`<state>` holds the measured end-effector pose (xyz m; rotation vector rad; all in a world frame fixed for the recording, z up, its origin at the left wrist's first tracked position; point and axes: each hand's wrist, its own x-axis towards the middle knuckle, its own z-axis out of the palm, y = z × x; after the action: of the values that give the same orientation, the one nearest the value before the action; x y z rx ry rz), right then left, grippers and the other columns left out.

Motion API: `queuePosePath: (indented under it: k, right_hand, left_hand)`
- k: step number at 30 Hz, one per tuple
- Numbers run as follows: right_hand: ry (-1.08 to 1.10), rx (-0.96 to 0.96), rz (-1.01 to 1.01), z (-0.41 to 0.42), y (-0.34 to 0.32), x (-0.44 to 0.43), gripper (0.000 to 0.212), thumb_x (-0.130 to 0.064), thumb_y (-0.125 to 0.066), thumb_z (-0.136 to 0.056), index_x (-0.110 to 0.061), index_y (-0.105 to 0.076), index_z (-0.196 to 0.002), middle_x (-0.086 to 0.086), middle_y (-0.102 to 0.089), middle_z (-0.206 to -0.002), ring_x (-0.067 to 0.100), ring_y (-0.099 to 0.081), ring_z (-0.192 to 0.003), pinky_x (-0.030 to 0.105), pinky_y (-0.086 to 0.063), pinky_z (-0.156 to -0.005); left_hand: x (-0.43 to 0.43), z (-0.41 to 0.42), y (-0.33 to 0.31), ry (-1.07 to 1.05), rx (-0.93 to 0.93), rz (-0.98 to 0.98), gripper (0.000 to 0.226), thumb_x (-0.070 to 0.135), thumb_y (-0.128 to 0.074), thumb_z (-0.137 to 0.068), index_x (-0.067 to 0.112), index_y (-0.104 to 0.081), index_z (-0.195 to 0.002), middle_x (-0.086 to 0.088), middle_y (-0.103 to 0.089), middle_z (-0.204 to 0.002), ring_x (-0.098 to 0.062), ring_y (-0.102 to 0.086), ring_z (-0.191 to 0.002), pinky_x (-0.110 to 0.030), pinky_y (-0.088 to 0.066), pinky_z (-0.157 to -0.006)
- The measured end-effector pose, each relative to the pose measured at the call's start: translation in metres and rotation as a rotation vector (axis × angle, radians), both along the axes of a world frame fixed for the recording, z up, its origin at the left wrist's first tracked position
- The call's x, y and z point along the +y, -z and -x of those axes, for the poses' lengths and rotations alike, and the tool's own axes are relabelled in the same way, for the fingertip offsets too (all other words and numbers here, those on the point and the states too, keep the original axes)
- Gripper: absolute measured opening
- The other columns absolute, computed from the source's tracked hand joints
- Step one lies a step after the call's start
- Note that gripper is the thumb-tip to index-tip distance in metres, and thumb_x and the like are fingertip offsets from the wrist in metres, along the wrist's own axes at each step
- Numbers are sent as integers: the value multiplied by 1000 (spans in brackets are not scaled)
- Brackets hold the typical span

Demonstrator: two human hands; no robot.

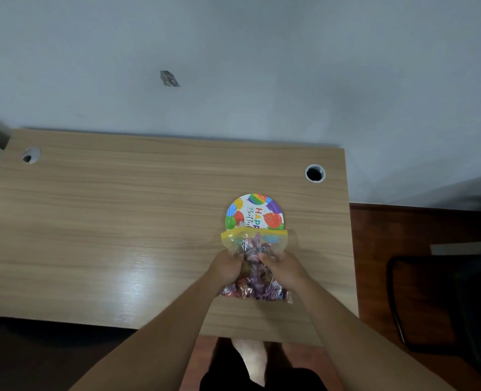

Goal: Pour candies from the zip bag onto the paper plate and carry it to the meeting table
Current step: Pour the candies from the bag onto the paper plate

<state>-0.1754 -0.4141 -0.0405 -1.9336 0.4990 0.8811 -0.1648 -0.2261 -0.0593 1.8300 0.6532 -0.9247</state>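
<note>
The zip bag (255,263) is clear plastic with a yellow seal strip along its mouth. It is packed with candies (257,289) in shiny purple, pink and red wrappers, most of them bunched toward the closed bottom end. The bag lies lengthwise near the right edge of the worktop (106,221), bottom end toward the front edge, mouth pointing toward the back edge. Whether the seal strip is parted or pressed together cannot be told.

The paper plate (255,212) is round, white in the centre, printed with coloured balloons around the rim and partly visible lettering. It lies flat on the worktop just behind the bag. The yellow strip overlaps the plate's near rim and hides that part of it. No candies show on the plate's visible surface.

Both hands are closed on the bag at its middle. The left hand (225,268) pinches the left side, fingers curled into the plastic. The right hand (284,269) grips the right side, thumb on top of the film. Both forearms reach in over the front edge and converge on the bag.

A cable hole (315,173) sits near the back right corner of the worktop, well apart from the plate.
</note>
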Motion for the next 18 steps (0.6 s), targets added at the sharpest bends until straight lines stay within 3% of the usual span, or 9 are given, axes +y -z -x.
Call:
queuePosePath:
  k: [2, 3, 5, 8, 11, 15, 18]
  right_hand:
    - [22, 32, 33, 2, 0, 1, 21, -39, -63, -107, -23, -74, -98, -9, -61, -61, 0, -58, -51, 18, -42, -49]
    - [24, 41, 49, 2, 0, 2, 31, -39, -63, -106, -22, -68, -81, -8, -54, -53, 2, -52, -44, 19, -40, -45]
    - [9, 30, 77, 3, -1, 3, 43, -41, -64, -106, -20, -61, -68, -6, -55, -55, 8, -51, -48, 22, -39, -46]
    - [23, 16, 26, 5, -6, 3, 34, -41, -63, -107, -13, -76, -94, 3, -69, -75, 15, -61, -64, 19, -44, -51]
    - [66, -2, -15, 8, -11, 3, 42, -45, -59, -108, -8, -78, -116, 11, -75, -86, 23, -72, -81, 23, -45, -64]
    - [104, 26, -17, 10, -9, 2, 44, -50, -48, -110, -17, -78, -112, 4, -70, -84, 13, -65, -74, 28, -48, -74]
    - [151, 40, -9, 10, -7, 4, 46, -48, -40, -113, -14, -72, -110, 9, -71, -101, 24, -66, -97, 35, -48, -89]
  left_hand:
    - [1, 1, -5, 6, -23, -33, 29, 25, -58, -106, 7, -79, -98, -8, -74, -84, -26, -66, -80, -31, -46, -72]
    - [2, 1, -5, 9, -31, -47, 31, 28, -60, -105, 5, -80, -99, -10, -77, -89, -29, -69, -85, -31, -48, -76]
    - [3, 1, -5, -12, -41, -61, 34, 33, -63, -104, 4, -82, -102, -15, -82, -101, -31, -75, -97, -34, -54, -85]
    - [3, 2, -6, -16, -51, -69, 38, 39, -65, -103, 5, -82, -105, -14, -82, -104, -31, -76, -101, -38, -58, -94]
    - [5, 5, -4, -28, -42, -49, 40, 40, -63, -104, 5, -82, -103, -12, -81, -100, -30, -75, -99, -35, -54, -86]
    - [5, 5, -9, -63, -12, 16, 30, 34, -60, -104, 13, -80, -109, -11, -82, -112, -28, -75, -106, -37, -58, -98]
    - [4, 5, -13, -87, -18, 68, 12, 26, -60, -103, 25, -70, -96, 2, -76, -104, -12, -68, -94, -37, -54, -99]
